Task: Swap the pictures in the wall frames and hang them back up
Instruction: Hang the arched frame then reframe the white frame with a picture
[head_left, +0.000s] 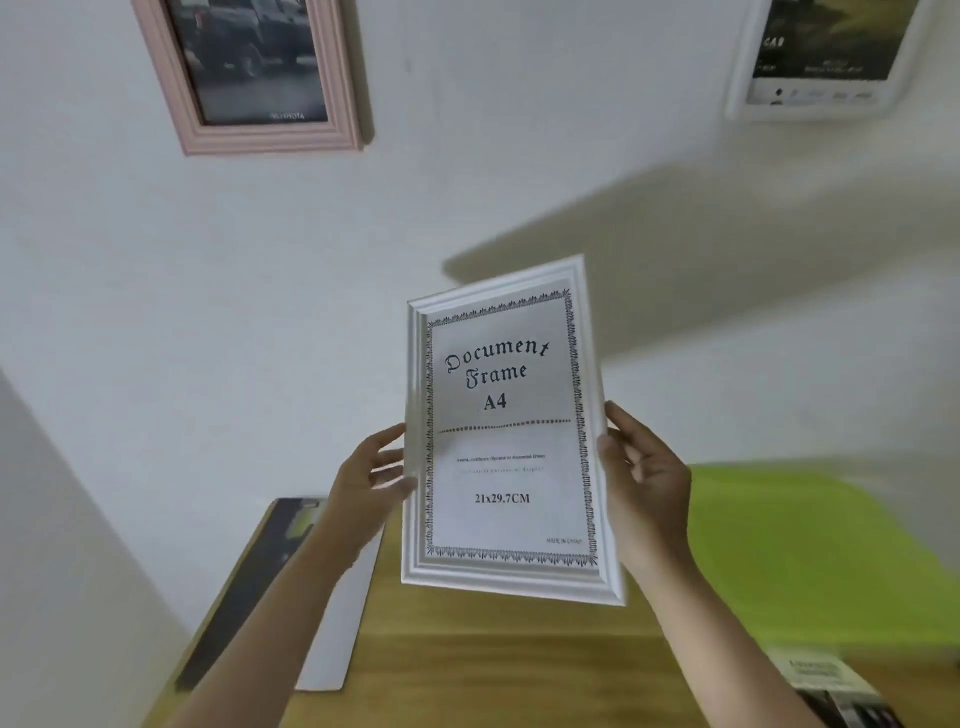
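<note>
A green sheet (810, 551) lies on the wooden table (498, 670).

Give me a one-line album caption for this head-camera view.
Both hands, left and right, hold a white document frame up before a wall with a pink frame.

Wooden table (493, 670), light grain, occupies the near centre. On its left part lie a dark flat panel (249, 587) along the left edge and a white sheet (343, 629) just right of it. A lime-green sheet (810, 551) covers the right side. Printed paper (826, 680) lies at near right; text illegible.
</note>
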